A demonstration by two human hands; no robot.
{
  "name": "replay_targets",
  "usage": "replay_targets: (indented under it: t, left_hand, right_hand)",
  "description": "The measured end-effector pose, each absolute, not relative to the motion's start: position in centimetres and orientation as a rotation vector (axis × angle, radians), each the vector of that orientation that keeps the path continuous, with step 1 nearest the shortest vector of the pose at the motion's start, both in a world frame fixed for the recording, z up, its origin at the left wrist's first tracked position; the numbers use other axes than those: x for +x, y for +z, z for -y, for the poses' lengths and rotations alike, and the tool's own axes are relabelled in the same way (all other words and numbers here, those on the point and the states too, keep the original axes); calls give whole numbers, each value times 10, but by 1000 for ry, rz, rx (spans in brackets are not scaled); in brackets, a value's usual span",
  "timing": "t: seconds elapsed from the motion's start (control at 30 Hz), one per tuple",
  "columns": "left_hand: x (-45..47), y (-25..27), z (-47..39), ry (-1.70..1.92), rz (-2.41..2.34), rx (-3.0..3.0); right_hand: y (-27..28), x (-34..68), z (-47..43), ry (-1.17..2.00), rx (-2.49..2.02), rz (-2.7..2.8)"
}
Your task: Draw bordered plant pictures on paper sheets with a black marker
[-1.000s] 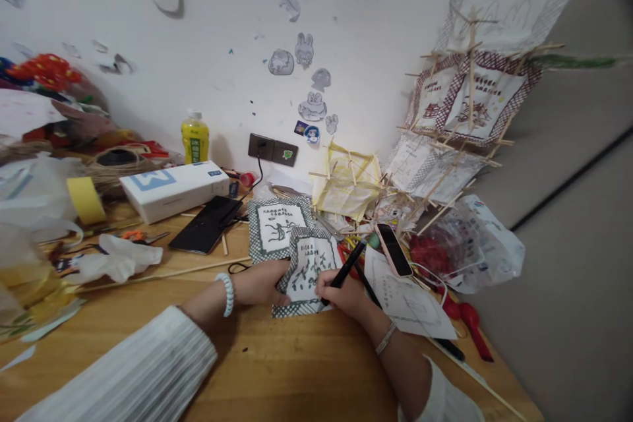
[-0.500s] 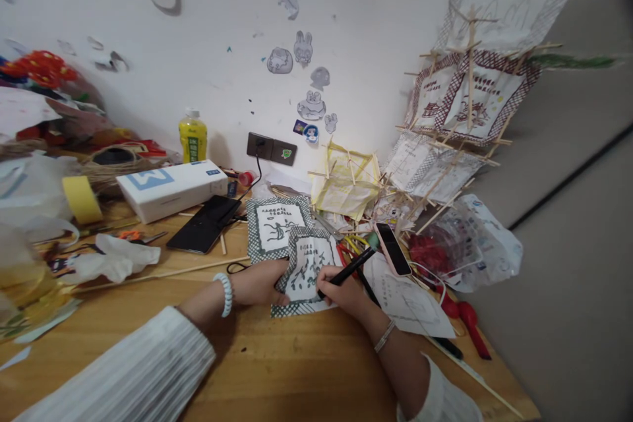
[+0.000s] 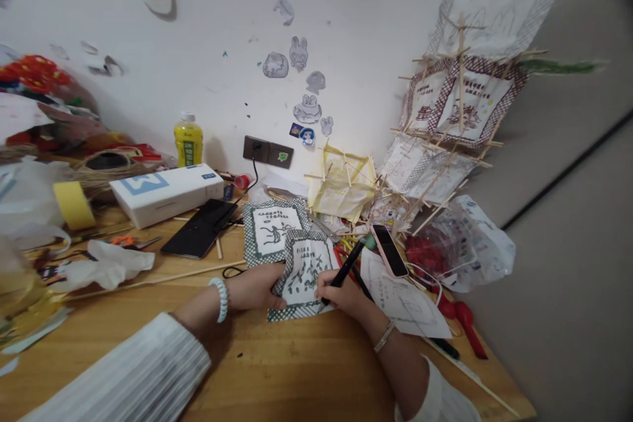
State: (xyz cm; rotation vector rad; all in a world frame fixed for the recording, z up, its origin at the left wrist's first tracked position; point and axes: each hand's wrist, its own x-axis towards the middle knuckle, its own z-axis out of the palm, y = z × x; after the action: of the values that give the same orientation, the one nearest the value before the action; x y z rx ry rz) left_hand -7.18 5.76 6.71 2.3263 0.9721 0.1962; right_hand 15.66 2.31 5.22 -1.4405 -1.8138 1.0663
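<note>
In my right hand (image 3: pixel 341 291) is a black marker pen (image 3: pixel 349 265), gripped slantwise between thumb and fingers. Its tip is at the lower right border of a paper drawing (image 3: pixel 307 270) with dark green plant shapes, lettering and a crosshatched edge. My left hand (image 3: pixel 257 287) grips the left edge of that sheet, thumb on top; the other fingers are partly hidden. Behind it, partly covered, lies a second bordered drawing (image 3: pixel 270 232) with a figure and lettering. Right of my right hand is a white sheet (image 3: pixel 403 300) with faint lines.
A black phone (image 3: pixel 200 229), a white box (image 3: pixel 168 194) and yellow tape (image 3: pixel 74 204) lie left. A pink-edged phone (image 3: pixel 390 250) and a plastic bag (image 3: pixel 475 244) lie right. Stick-framed paper panels (image 3: pixel 459 102) rise at the wall; a yellow bottle (image 3: pixel 188 142) stands behind the box.
The pen's tip has come down slightly to the bottom border, and the pen stands a little steeper. My left hand stays on the sheet. The whole view has shifted slightly.
</note>
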Motion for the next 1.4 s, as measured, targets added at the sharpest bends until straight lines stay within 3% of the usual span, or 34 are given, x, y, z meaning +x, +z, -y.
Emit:
replay_targets:
  t: [1.4]
  left_hand:
    - [-72,70,-56,201,-982,2292]
  right_hand:
    - [62,159,-22,1160,-1427,1748]
